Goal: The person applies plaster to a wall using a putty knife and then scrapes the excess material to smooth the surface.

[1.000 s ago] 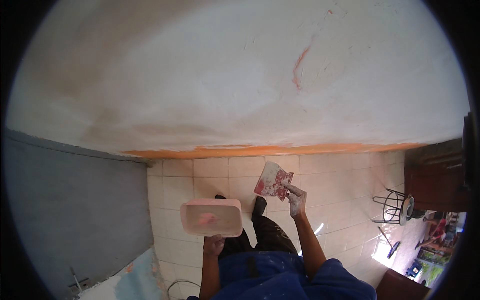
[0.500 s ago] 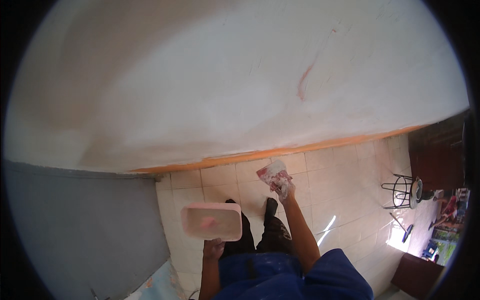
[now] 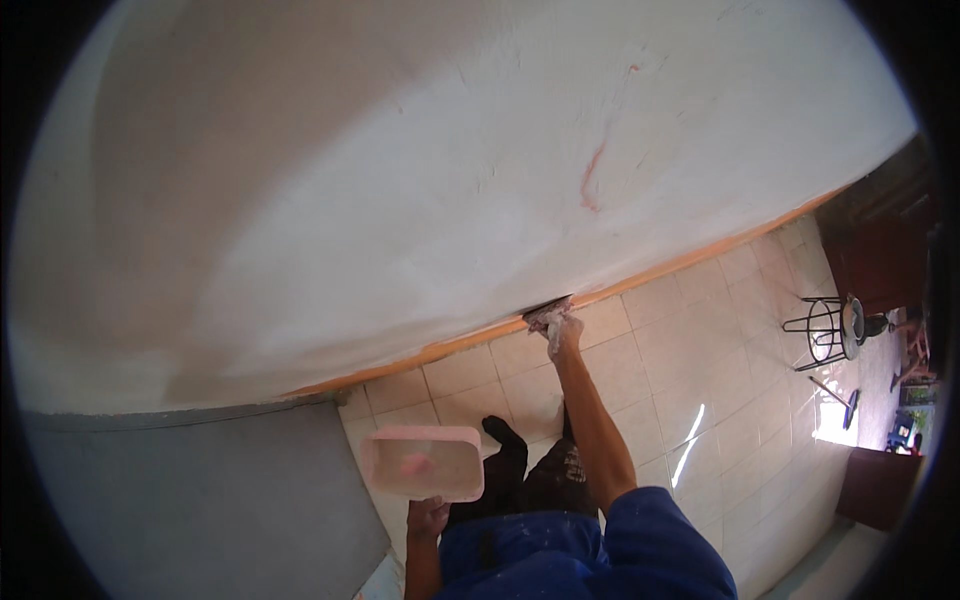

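My left hand [image 3: 428,515] grips the near edge of a pale pink rectangular tub [image 3: 462,480], with a small lump of pink paste [image 3: 416,464] inside it. Reaching forward, my right hand [image 3: 563,332] is closed around a paste-smeared putty knife [image 3: 545,313]. The wide blade lies against the foot of the white wall [image 3: 400,220], at the orange strip [image 3: 460,344] along its base. Pale paste coats the fingers of that hand. Higher on the wall runs a reddish streak [image 3: 592,180]. The knife's handle is hidden by my fingers.
A grey panel [image 3: 200,490] stands at the left. Cream tiles [image 3: 680,360] cover the floor, where my dark shoe [image 3: 505,440] shows. Off to the right are a round stool [image 3: 828,330], a broom [image 3: 845,405] and dark reddish-brown furniture [image 3: 875,260].
My right hand has moved forward, bringing the putty knife from above the floor onto the wall's base. The view has turned a little. My left hand still holds the tub.
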